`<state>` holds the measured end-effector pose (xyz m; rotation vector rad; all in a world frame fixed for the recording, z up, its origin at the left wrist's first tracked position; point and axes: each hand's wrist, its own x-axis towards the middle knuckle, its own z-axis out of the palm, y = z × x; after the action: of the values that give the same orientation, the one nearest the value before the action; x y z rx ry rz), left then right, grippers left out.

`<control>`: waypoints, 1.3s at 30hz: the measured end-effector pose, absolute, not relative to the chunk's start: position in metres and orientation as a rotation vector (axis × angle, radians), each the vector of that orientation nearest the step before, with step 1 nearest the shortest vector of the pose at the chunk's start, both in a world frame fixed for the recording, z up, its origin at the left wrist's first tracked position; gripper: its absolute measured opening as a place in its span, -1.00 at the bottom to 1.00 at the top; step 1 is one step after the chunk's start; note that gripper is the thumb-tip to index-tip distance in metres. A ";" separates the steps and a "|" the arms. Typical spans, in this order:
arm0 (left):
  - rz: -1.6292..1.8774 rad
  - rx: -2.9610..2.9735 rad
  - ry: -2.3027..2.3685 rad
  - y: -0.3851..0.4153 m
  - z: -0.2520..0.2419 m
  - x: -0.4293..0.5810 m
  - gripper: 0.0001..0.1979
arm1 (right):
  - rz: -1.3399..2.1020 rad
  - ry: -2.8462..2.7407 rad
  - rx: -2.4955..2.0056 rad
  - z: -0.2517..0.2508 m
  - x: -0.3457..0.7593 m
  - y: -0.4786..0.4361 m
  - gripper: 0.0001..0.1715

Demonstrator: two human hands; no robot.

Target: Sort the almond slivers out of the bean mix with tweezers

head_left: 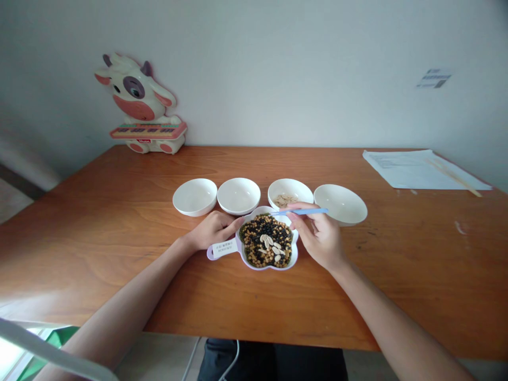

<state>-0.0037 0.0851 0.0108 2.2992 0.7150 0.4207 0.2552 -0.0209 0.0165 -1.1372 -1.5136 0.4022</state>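
A flower-shaped bowl with a handle (237,244), white inside with a lilac edge, stands before me on the table. It holds a mix of small black, yellow-brown and green beans (257,233), with several pale flat seeds (273,247) on top. My left hand (216,228) grips its left rim, thumb on the edge, other fingers partly hidden. Pinched in my right hand (319,235) are slim blue tweezers (307,211), tips pointing left over the bowl's far rim. Just behind, a white bowl (290,185) contains some pale flat seeds (284,200).
White bowls without visible contents stand in the same row: two to the left (194,197) (238,196) and one to the right (340,203). A cow-shaped toy keyboard (146,114) sits at the back left. Paper sheets (420,169) with chopsticks (456,179) lie back right.
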 end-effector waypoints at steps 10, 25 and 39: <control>0.421 2.283 0.696 0.084 0.014 -0.003 -0.37 | 0.316 -1.786 -1.152 0.027 0.259 -0.027 -0.88; 0.437 2.298 0.691 0.084 0.013 -0.003 -0.38 | 0.391 -1.857 -1.173 0.023 0.260 -0.025 -0.84; 0.397 2.285 0.722 0.084 0.014 -0.003 -0.38 | 0.206 -1.687 -1.188 0.027 0.258 -0.025 -0.88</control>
<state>-0.0031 0.0839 0.0141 2.2853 0.7222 0.3973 0.2576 -0.0245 0.0268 -1.1876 -1.6868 0.2058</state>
